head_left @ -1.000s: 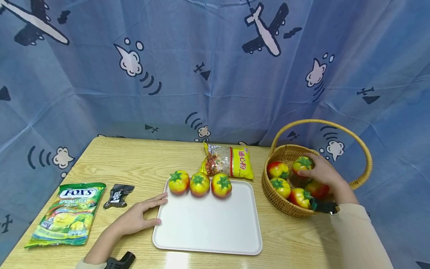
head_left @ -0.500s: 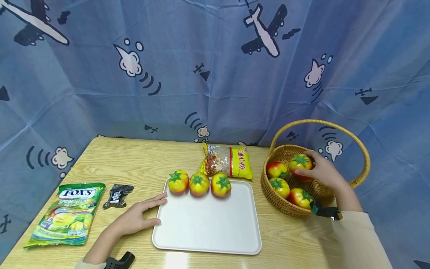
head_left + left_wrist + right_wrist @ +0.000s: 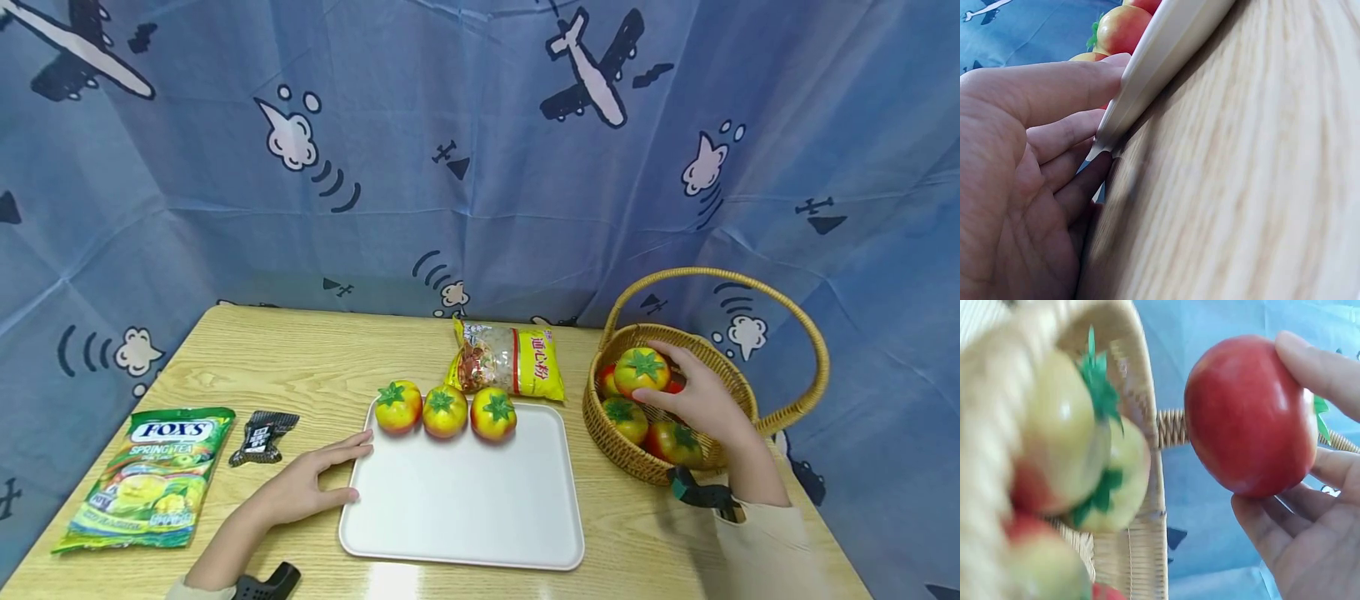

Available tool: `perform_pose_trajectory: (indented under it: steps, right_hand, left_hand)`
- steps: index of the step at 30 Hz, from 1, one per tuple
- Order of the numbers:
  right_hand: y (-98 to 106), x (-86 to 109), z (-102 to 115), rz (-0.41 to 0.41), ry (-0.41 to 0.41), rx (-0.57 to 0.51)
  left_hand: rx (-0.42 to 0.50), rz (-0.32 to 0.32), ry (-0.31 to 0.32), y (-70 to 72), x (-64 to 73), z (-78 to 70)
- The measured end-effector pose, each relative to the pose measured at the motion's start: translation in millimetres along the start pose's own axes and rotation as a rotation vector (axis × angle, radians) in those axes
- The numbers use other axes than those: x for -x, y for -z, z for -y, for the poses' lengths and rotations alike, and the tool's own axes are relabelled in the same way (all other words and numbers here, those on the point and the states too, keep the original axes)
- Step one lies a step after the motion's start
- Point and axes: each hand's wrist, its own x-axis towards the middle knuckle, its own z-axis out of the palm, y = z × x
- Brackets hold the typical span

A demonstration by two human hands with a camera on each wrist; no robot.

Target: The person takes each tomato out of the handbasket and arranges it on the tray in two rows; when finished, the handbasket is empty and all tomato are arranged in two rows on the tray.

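In the head view, my right hand (image 3: 701, 398) holds a yellow-and-red tomato (image 3: 642, 372) with a green leafy top, raised over the wicker basket (image 3: 626, 460). The right wrist view shows the tomato's red underside (image 3: 1249, 419), gripped between thumb and fingers, clear of the basket rim. Several more tomatoes lie inside the basket, partly hidden by the held one. My left hand (image 3: 303, 486) rests at the left edge of the white tray (image 3: 465, 508), its fingertips touching the rim. Three tomatoes (image 3: 445, 411) stand in a row along the tray's back edge.
Behind the tray lies a yellow pasta bag (image 3: 506, 360). A green candy bag (image 3: 146, 479) and a small black packet (image 3: 263, 437) are on the table's left. The basket's tall handle (image 3: 817, 350) arches up at the right. A blue curtain (image 3: 480, 167) hangs behind.
My right hand has lifted a tomato from the basket's right side and moved it left and toward me, above the other tomatoes. My left hand has stayed at the tray.
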Motion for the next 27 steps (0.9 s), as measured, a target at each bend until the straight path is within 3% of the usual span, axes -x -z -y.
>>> perform_pose_trajectory:
  steps: [13,18,27]
  right_hand:
    - [-52,2.4,22,-0.006,0.041,-0.292]
    - [-73,1.5,30,-0.010,0.069,-0.324]
    - [-104,-4.9,45,0.111,0.076,-0.316]
  left_hand:
    - [0.002,0.003,-0.005,0.1,-0.5,0.2]
    - [0.002,0.008,-0.016,-1.2,-0.3,-0.1]
    - [-0.003,-0.003,-0.014,0.2,0.0,-1.0]
